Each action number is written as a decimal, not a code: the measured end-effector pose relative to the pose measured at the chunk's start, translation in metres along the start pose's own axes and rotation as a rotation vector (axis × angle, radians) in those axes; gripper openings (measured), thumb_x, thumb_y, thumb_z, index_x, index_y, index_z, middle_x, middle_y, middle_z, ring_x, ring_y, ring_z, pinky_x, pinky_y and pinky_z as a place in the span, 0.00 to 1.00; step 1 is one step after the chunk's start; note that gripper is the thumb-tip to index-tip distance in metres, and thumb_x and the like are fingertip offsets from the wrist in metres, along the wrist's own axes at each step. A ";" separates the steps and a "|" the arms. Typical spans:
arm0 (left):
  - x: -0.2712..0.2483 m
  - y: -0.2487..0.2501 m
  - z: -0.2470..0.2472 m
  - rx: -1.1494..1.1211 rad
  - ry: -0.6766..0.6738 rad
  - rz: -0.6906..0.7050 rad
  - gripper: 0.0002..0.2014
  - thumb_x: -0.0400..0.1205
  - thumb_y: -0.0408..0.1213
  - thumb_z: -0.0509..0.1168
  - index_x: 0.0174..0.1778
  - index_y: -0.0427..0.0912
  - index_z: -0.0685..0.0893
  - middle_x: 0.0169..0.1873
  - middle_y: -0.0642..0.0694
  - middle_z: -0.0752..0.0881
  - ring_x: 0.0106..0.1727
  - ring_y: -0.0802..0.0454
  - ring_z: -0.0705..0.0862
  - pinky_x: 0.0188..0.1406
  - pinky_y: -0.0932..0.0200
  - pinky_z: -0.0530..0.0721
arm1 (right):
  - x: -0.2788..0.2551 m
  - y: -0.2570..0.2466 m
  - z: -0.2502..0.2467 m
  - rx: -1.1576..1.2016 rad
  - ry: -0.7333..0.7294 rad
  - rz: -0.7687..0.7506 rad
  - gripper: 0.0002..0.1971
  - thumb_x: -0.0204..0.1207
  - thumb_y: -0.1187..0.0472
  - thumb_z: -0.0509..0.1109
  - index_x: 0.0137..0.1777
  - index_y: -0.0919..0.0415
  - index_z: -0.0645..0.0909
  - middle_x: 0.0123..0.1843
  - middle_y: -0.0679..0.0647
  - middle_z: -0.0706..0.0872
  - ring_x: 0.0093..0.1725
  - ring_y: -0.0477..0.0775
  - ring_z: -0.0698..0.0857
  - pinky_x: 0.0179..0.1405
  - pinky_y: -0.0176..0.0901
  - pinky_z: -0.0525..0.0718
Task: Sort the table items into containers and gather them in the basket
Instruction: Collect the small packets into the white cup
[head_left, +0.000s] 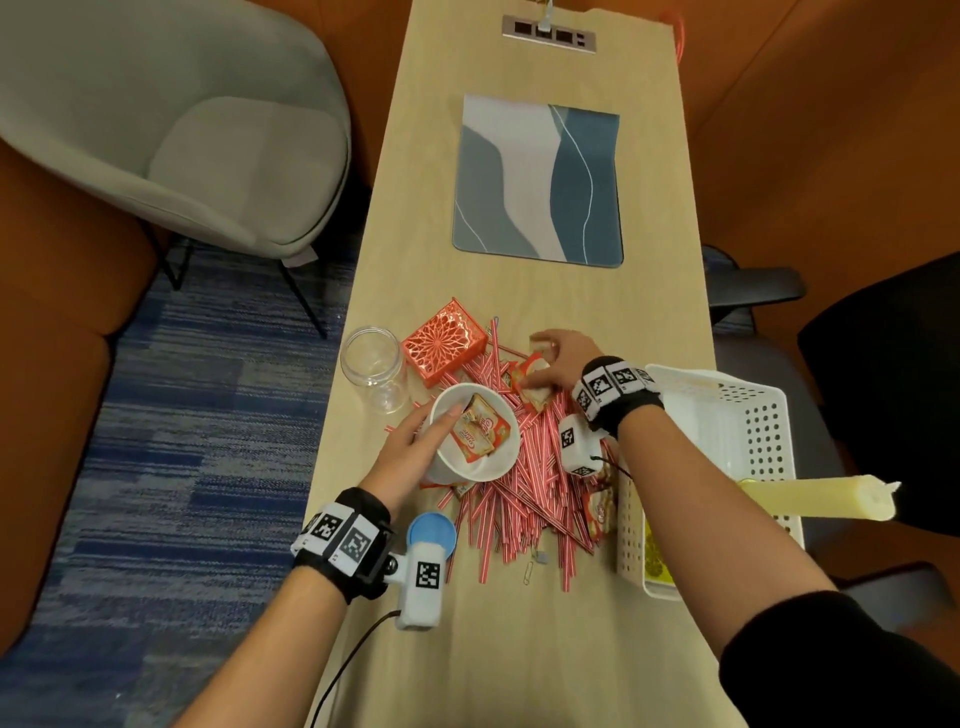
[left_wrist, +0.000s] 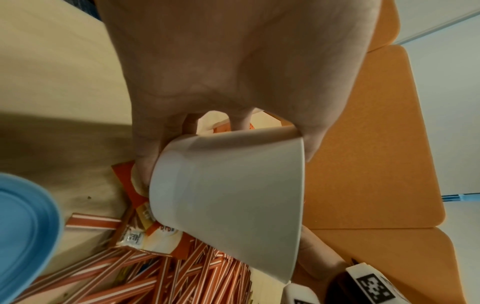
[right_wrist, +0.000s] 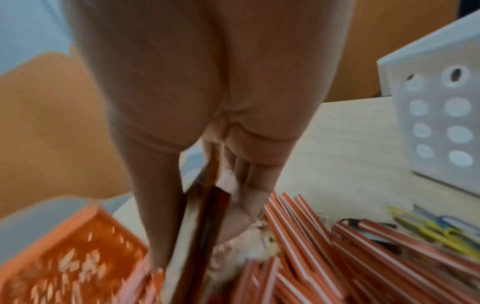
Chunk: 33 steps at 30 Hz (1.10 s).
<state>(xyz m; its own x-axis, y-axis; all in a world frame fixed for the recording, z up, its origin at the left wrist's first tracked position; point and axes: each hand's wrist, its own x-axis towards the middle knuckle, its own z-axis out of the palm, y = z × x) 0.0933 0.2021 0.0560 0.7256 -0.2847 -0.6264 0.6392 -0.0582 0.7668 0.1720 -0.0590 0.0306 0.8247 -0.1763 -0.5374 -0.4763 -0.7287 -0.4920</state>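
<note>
The left hand (head_left: 410, 441) holds the white bowl (head_left: 475, 452) with its fingers (left_wrist: 145, 162) curled round the side. The bowl is tipped and sits on the pile of red-and-white straws (head_left: 530, 499), near the middle of the counter (head_left: 467, 649). One snack packet (head_left: 480, 428) is already inside it. The right hand (head_left: 563, 361) is a bit farther away, and its fingers pinch another snack packet (right_wrist: 205, 222) pulled from the pile.

The bowl could slip, because straws roll and the bowl is leaning. Then the packet inside might slide out. The pinched packet could drag straws along and push some off the counter's edge. The right arm is close to the white basket (head_left: 748, 415), so a quick swing could bump it. The clear jar (head_left: 375, 366) and the orange box (head_left: 444, 347) stand just beside the bowl and could get knocked too.
</note>
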 end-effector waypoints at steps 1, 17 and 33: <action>0.000 0.000 0.000 0.000 0.001 -0.006 0.18 0.84 0.54 0.67 0.67 0.53 0.86 0.55 0.55 0.91 0.59 0.57 0.88 0.60 0.53 0.87 | -0.001 -0.002 0.005 -0.108 -0.041 0.016 0.38 0.59 0.55 0.88 0.71 0.56 0.81 0.64 0.55 0.85 0.62 0.55 0.84 0.59 0.43 0.82; -0.008 0.003 0.004 0.005 0.016 -0.027 0.15 0.83 0.55 0.67 0.62 0.57 0.87 0.57 0.52 0.91 0.61 0.51 0.88 0.68 0.40 0.84 | -0.023 -0.004 0.016 -0.156 -0.040 0.261 0.38 0.59 0.46 0.87 0.65 0.67 0.80 0.60 0.60 0.87 0.53 0.58 0.86 0.51 0.45 0.85; -0.040 0.015 0.022 0.000 0.048 0.003 0.08 0.87 0.51 0.64 0.57 0.55 0.84 0.48 0.56 0.89 0.47 0.58 0.86 0.39 0.59 0.83 | -0.096 0.010 -0.030 0.058 0.201 0.170 0.34 0.62 0.46 0.86 0.65 0.60 0.83 0.60 0.57 0.87 0.56 0.57 0.86 0.58 0.48 0.86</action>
<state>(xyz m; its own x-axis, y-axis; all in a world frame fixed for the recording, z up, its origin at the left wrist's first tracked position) 0.0681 0.1918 0.0960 0.7392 -0.2383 -0.6299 0.6368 -0.0570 0.7689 0.0973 -0.0692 0.0975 0.7727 -0.4245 -0.4720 -0.6250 -0.6391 -0.4482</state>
